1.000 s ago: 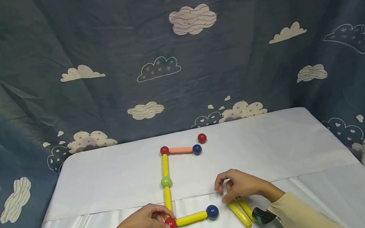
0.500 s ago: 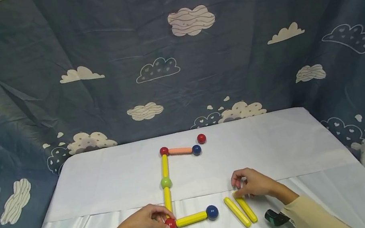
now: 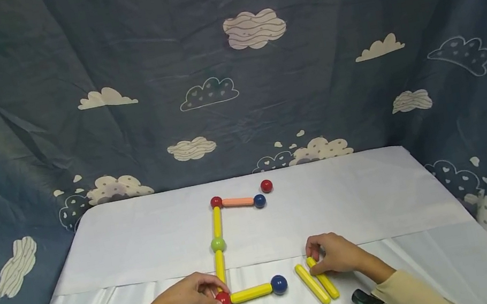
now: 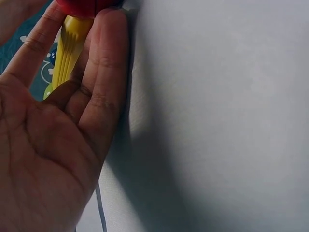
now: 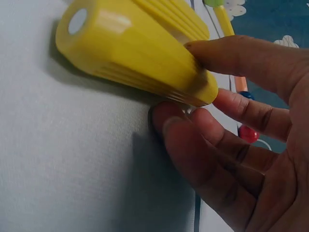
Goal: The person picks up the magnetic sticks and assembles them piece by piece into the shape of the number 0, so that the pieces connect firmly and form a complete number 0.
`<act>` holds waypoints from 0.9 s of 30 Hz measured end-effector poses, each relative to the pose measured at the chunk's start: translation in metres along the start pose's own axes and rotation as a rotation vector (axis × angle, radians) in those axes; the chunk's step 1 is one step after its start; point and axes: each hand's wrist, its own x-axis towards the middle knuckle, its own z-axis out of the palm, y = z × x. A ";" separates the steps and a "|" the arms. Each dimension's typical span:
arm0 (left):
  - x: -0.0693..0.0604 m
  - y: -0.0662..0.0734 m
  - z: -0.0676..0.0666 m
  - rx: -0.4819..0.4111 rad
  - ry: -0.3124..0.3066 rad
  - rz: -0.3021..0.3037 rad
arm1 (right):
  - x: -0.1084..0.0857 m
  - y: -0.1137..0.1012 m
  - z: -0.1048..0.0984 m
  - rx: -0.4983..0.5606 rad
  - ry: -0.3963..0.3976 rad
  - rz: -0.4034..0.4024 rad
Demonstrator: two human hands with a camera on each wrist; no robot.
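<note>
My left hand (image 3: 188, 296) holds a red ball (image 3: 223, 301) at the near corner of a shape of sticks and balls. From that ball one yellow stick (image 3: 251, 293) runs right to a large blue ball (image 3: 279, 284). Another yellow stick (image 3: 220, 266) runs back to a green ball (image 3: 218, 244). To the right, two loose yellow sticks lie side by side. My right hand (image 3: 337, 253) pinches the far end of the right-hand stick (image 3: 327, 283), seen close up as a ridged yellow stick (image 5: 140, 53) with a pale round end. The left-hand loose stick (image 3: 312, 285) is untouched.
Beyond the green ball, a yellow stick (image 3: 217, 222) leads to a small red ball (image 3: 216, 202). An orange stick (image 3: 238, 202) joins that to a small blue ball (image 3: 259, 201). A loose red ball (image 3: 266, 186) lies behind. A dark cloud-print cloth (image 3: 203, 61) hangs past the white tabletop (image 3: 368, 195).
My right hand has moved right from above the loose sticks, then come down onto the far end of the right-hand one. The left hand stays at the red ball.
</note>
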 end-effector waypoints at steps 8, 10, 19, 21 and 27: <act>-0.004 -0.002 0.000 0.000 -0.009 0.011 | -0.001 -0.003 0.005 0.035 -0.036 0.017; -0.004 -0.002 0.000 0.003 -0.009 0.017 | 0.000 -0.002 0.005 0.058 -0.043 -0.005; -0.005 -0.002 -0.002 0.017 -0.014 0.023 | 0.003 0.001 0.000 0.169 -0.006 -0.034; -0.004 -0.002 -0.001 0.014 -0.018 0.027 | 0.005 0.001 -0.001 0.204 0.012 -0.003; -0.003 0.001 -0.001 0.014 -0.007 0.024 | 0.022 -0.007 -0.010 0.289 0.082 0.056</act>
